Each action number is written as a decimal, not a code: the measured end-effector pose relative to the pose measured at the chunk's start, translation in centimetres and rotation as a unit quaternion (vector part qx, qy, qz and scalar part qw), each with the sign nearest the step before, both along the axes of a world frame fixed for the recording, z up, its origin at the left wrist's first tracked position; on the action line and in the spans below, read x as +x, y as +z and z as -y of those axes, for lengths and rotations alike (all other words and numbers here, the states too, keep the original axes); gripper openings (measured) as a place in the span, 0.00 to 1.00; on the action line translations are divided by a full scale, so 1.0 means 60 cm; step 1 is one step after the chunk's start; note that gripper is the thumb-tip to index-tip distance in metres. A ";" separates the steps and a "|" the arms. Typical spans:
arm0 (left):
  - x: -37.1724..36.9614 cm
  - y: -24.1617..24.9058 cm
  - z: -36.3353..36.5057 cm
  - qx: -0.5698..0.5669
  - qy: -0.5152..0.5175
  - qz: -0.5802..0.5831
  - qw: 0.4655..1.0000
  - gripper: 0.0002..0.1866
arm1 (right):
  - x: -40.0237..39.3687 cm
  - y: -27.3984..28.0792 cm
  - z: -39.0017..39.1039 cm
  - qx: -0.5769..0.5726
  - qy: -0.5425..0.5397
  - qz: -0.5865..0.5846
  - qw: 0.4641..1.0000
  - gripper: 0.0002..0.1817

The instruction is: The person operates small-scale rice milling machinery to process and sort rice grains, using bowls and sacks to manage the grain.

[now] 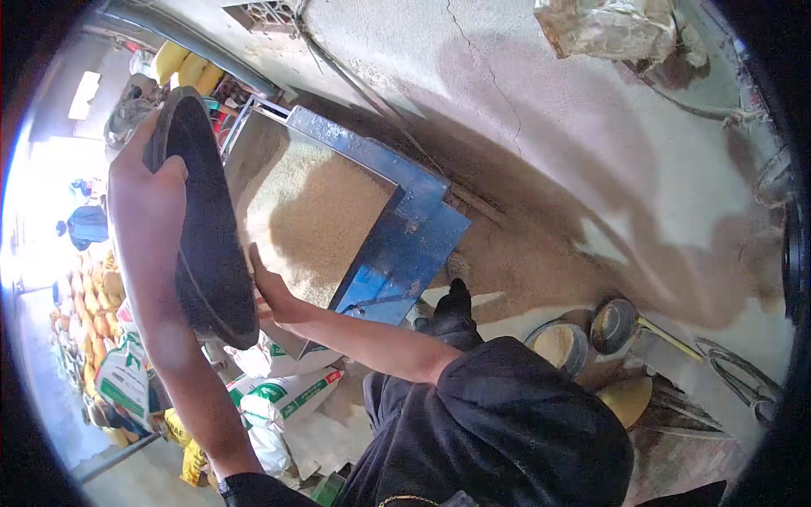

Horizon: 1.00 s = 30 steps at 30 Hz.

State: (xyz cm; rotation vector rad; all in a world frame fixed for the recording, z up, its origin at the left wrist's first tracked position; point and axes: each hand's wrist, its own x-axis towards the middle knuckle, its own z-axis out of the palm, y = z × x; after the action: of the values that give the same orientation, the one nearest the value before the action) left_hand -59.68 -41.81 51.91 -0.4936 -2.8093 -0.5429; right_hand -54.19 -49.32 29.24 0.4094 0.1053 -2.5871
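Observation:
A black basin [207,220] is tilted on its side beside the hopper, its dark inside turned towards me. My left hand [144,169] is closed on its upper rim, thumb over the edge. Lower down, my right hand [274,291] supports the side nearer the hopper; part of its fingers is hidden behind the basin. Pale grain or meal [325,215] fills the blue metal hopper [405,245] just right of the basin. No falling material shows.
White-and-green sacks [291,393] lie below the hopper, and stacked sacks [93,296] stand at left. Near the cracked wall [507,84] are a basin of pale material [557,342], a dark pot [614,325] and a coiled cable [739,372]. A distant person [87,226] appears at left.

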 end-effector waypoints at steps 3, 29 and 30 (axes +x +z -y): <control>0.035 0.000 -0.001 -0.028 -0.020 -0.104 0.994 0.30 | -0.024 -0.019 0.030 0.097 0.038 -0.007 0.995 0.41; 0.269 -0.067 0.232 0.285 -0.381 -0.136 0.869 0.30 | -0.019 -0.013 0.024 0.486 -0.369 -0.252 0.751 0.24; 0.278 -0.072 0.245 0.302 -0.391 -0.129 0.860 0.30 | 0.025 -0.016 0.012 0.481 -0.408 -0.234 0.740 0.27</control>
State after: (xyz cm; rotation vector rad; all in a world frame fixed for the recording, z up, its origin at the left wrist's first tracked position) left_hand -43.01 -56.48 47.61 -1.4182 -1.9219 -1.3220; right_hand -52.71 -50.03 28.29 0.1100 1.8801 -3.1964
